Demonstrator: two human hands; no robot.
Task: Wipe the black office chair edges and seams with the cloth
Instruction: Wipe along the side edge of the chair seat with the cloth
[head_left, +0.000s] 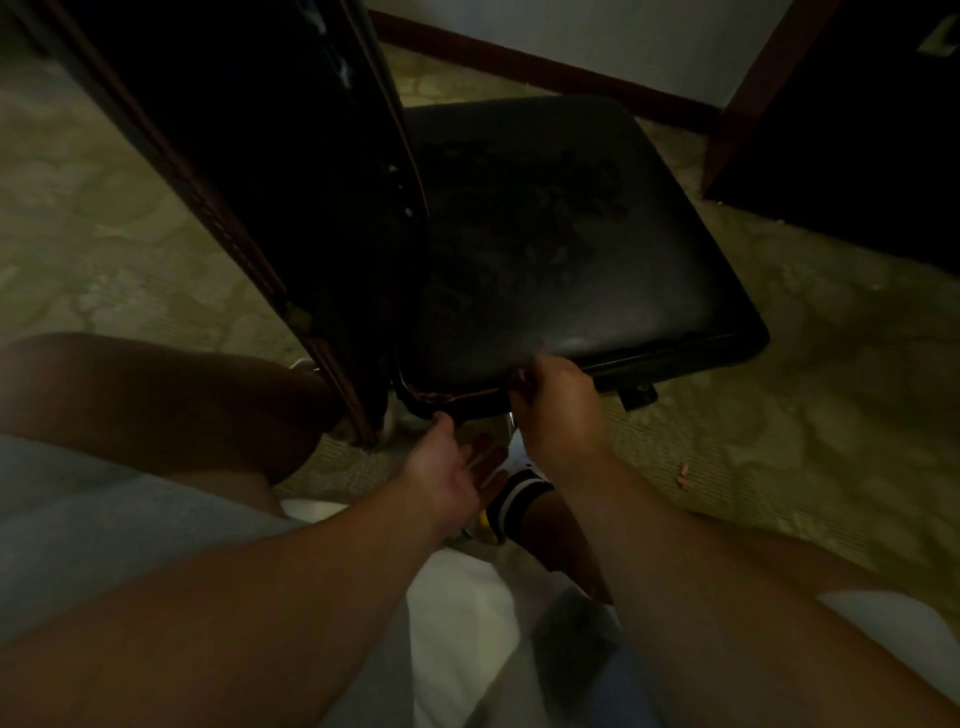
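Observation:
The black office chair has a worn, cracked seat (561, 234), and its backrest (249, 171) rises at the left with frayed brown trim. My right hand (553, 408) is at the seat's near edge, fingers curled round the peeling edge seam (452, 404). Just left of it, my left hand (447, 467) lies palm-up with straight fingers reaching under the seat's near corner. No cloth shows in the dim light; whether one sits inside my right hand is hidden.
A black lever tab (638, 397) juts out under the seat's near right edge. My knees and a striped sock (517, 496) sit below the hands. Patterned carpet (779, 415) surrounds the chair. Dark furniture with a wooden leg (753, 93) stands at the back right.

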